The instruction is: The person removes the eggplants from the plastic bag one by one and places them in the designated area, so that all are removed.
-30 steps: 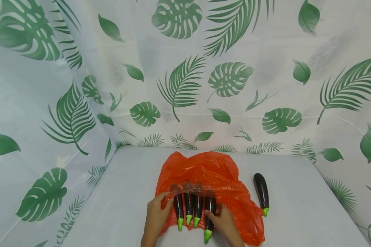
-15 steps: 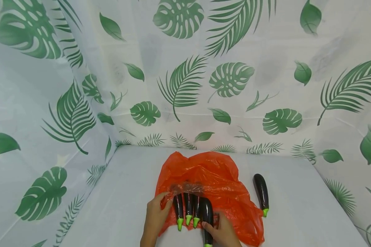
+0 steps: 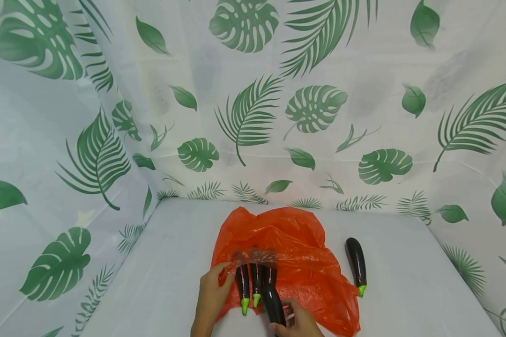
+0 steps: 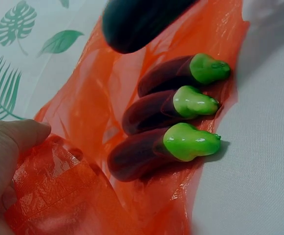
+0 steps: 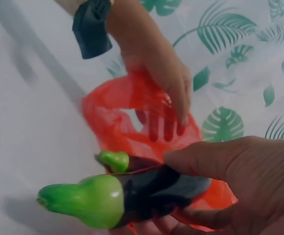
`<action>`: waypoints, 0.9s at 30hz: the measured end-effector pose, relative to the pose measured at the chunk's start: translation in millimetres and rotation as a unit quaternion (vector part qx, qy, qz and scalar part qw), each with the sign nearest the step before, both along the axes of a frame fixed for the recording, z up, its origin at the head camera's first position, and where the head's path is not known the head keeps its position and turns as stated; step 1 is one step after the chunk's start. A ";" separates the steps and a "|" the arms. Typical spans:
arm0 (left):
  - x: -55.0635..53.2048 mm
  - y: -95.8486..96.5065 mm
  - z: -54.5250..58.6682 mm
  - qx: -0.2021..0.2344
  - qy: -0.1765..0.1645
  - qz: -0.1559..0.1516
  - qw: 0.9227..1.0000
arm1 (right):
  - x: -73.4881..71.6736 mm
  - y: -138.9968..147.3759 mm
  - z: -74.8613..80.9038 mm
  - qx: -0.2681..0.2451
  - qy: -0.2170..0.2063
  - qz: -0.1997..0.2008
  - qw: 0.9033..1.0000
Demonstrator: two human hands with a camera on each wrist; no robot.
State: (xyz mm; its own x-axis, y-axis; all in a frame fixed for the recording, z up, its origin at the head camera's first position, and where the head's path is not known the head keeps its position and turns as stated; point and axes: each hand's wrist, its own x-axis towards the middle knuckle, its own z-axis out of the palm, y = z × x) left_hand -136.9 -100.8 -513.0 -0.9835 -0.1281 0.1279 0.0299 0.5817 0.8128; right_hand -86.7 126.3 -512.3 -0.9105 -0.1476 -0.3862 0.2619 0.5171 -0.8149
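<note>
My left hand point(image 3: 212, 292) pinches the upper edge of a red plastic bag point(image 3: 286, 229) and holds its mouth up. Inside the mouth, three eggplants lie side by side, green stems facing me; the left wrist view shows the nearest eggplant point(image 4: 137, 156), the middle eggplant point(image 4: 151, 111) and the far eggplant point(image 4: 166, 78). Bag film covers their far ends in the head view. With thumb and fingers, my right hand point(image 3: 299, 320) grips another eggplant point(image 5: 146, 188), dark and glossy with a bright green cap. In the head view its blunt end overlaps the rightmost bagged eggplant.
One more eggplant point(image 3: 356, 262) lies on the white table point(image 3: 400, 281) right of the bag, its stem close to the bag's edge. A leaf-printed curtain point(image 3: 312, 178) encloses the back and sides. A dark wrist device point(image 5: 92, 29) sits on the left wrist.
My right hand has drawn its eggplant out of the bag's mouth, toward me and slightly left. The left hand and the other eggplants have stayed in place.
</note>
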 end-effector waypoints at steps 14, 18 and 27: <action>1.2 0.5 -0.6 0.007 -0.010 -0.004 1.000 | 10.7 5.7 28.6 -0.029 -0.013 0.060 0.998; 1.9 0.5 1.1 0.006 -0.005 -0.005 1.000 | 14.6 8.4 46.8 -0.039 -0.022 0.046 0.998; 2.1 0.7 2.7 0.008 -0.002 -0.005 1.000 | 15.5 25.6 67.5 -0.067 0.005 0.003 0.998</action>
State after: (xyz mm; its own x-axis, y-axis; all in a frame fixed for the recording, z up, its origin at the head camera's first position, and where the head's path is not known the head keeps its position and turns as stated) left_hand -134.8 -100.2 -510.3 -0.9851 -0.1212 0.1224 0.0323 0.5680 0.8224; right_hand -71.2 151.9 -444.8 -0.9133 -0.2022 -0.3537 0.2512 0.4040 -0.8796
